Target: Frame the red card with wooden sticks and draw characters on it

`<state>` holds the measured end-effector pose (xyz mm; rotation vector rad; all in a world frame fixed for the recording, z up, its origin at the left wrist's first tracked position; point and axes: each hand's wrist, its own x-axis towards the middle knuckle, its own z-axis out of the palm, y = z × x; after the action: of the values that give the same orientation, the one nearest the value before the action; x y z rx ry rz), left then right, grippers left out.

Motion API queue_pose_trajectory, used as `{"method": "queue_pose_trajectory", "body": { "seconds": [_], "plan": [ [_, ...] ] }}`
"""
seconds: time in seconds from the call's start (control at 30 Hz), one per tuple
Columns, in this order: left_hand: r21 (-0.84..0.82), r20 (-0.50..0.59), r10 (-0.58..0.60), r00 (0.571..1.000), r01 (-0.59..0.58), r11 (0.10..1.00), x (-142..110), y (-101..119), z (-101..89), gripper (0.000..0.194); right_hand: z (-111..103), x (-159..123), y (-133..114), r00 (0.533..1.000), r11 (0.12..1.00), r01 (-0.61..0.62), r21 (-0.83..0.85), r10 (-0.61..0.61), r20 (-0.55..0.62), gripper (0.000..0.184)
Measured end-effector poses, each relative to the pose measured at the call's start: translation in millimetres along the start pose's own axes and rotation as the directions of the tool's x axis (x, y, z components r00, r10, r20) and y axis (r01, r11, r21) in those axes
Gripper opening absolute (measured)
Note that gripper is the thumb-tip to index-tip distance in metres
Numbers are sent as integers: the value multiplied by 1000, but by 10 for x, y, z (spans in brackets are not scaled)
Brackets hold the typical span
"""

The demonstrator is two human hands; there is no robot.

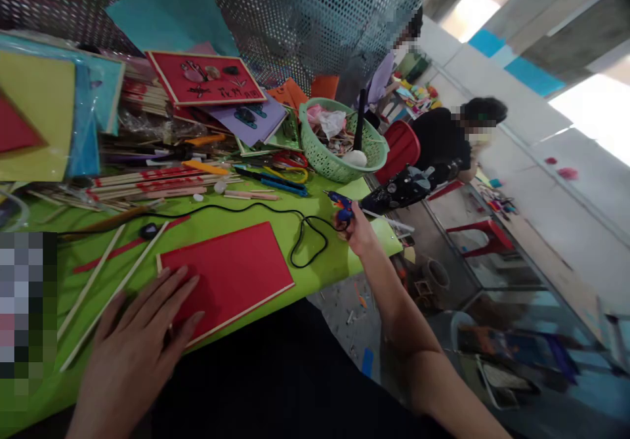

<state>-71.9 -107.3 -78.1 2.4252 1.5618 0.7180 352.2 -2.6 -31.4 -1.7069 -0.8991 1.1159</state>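
My left hand [142, 334] lies flat with its fingers stretched over the left end of a red rectangular card [236, 268] on the green table. A thin pale wooden strip [260, 300] runs along the card's near edge. My right hand [358, 229] is wrapped round a blue glue gun [343, 208] above the table's right end, its nozzle pointing left. A black cord [246, 209] trails from the gun leftward across the table, with a loop beside the card. Two loose wooden sticks [118, 291] lie left of the card, near a red strip [105, 256].
Behind stand a green basket [315, 147] of scraps, scissors [290, 173], bundled sticks [157, 183] and a framed red picture [207, 79]. Coloured sheets [37, 117] are piled at left. Two people sit beyond, one in a black top [438, 137], near a red stool [480, 237].
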Motion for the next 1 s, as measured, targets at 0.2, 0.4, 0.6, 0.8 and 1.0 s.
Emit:
{"method": "queue_pose_trajectory", "body": {
  "seconds": [0.2, 0.4, 0.6, 0.8, 1.0],
  "plan": [
    [37, 7, 14, 1000, -14, 999, -13, 32, -13, 51, -227, -114, -59, 973, 939, -91, -331, 154, 170, 76],
    [34, 24, -56, 998, 55, 998, -17, 128, -32, 44, -293, -319, -416, 941, 611, 338, -716, -226, 252, 64],
    [5, 56, -99, 994, 98, 995, 25, 238, -59, 44, 659, -471, -848, 688, 443, 726, -527, -444, 574, 31],
    [-32, -126, -197, 972, 194, 980, -60, 239, -175, 32, 1945, -513, -829, 193, 176, 976, -128, -423, 885, 24],
    [10, -288, -297, 911, 313, 950, -311, 166, -354, 22, 2763, -590, -746, -22, -259, 965, -40, -234, 972, 25]
  ]
}}
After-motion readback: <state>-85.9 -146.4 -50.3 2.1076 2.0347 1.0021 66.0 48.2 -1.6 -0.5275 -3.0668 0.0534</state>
